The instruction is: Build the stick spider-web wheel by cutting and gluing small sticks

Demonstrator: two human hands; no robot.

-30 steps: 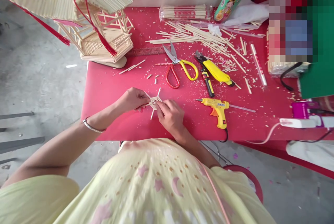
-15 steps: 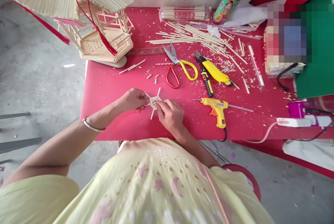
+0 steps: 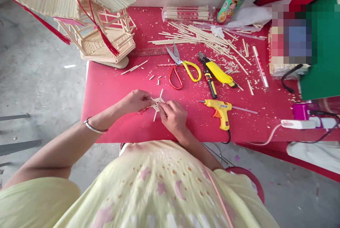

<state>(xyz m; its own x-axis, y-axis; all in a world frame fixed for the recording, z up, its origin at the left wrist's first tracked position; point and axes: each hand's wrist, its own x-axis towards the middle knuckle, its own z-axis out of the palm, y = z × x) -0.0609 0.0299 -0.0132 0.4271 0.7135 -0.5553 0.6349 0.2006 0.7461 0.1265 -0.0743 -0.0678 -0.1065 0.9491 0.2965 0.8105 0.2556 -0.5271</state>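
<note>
A small six-armed, web-like frame of thin wooden sticks [image 3: 157,104] is held just above the red tabletop near its front edge. My left hand [image 3: 138,101] is closed in a pinch at the frame's left side, its fingertips partly covering the spokes there. Whether a separate short stick is between those fingers I cannot make out. From the right, my right hand [image 3: 174,115] pinches the frame between thumb and fingers. Beyond the hands lie scissors [image 3: 183,65] with one red and one yellow handle, and a few short stick pieces [image 3: 158,82].
To the right rest a yellow glue gun [image 3: 220,109], a yellow utility knife [image 3: 220,73] and black-and-yellow pliers [image 3: 210,84]. Loose sticks [image 3: 196,36] spread across the back. A stick-built pavilion model [image 3: 106,43] with red tassels stands at the left rear. A power strip [image 3: 297,124] sits right.
My left fingertips have shifted slightly over the frame's left side, covering more of its spokes. The right hand and the tools stay where they were.
</note>
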